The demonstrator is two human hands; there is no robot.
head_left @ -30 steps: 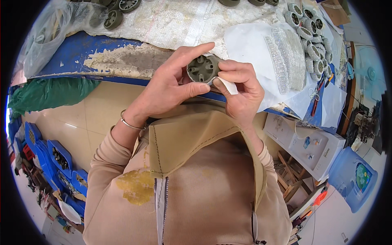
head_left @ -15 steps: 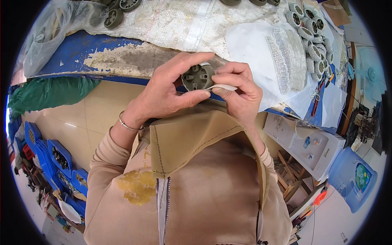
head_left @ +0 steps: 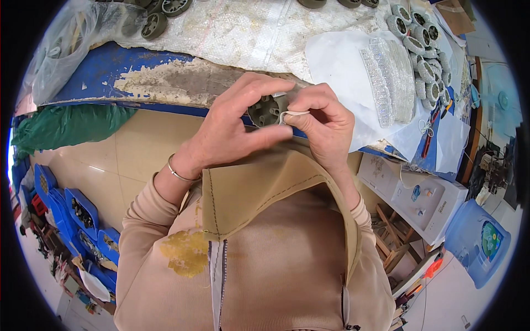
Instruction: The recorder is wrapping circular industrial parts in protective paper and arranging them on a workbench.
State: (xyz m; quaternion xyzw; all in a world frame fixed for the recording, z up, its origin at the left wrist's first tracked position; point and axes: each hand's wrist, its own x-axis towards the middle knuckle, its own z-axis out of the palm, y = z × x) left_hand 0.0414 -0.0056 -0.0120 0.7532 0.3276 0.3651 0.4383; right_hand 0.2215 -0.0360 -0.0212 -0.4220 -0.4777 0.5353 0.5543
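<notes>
Just in front of the table's near edge I hold a small dark olive wheel [head_left: 265, 112] with a spoked face. My left hand [head_left: 229, 118] curls round its left side, fingers over the top and thumb below. A pale strip [head_left: 291, 113] lies against the wheel's rim at the lower right. Its end is pinched between the thumb and forefinger of my right hand [head_left: 326, 124]. Part of the strip is hidden by my fingers. On the table to the right lies a row of sparkly silver strips [head_left: 389, 83], beside a heap of wheels with silver-covered rims [head_left: 428, 60].
Bare dark wheels [head_left: 154, 25] sit at the back left by a clear plastic bag [head_left: 61, 55]. Under the table edge hangs a green bag [head_left: 72, 126]. Blue bins [head_left: 81, 208] stand lower left, a white water dispenser [head_left: 425, 198] at right. Red-handled tools [head_left: 428, 140] lie at the table's right.
My right fingers have shifted closer to the wheel, and the strip now bends more tightly beside its rim. The wheel has turned and tilted slightly; my left thumb has moved a little right.
</notes>
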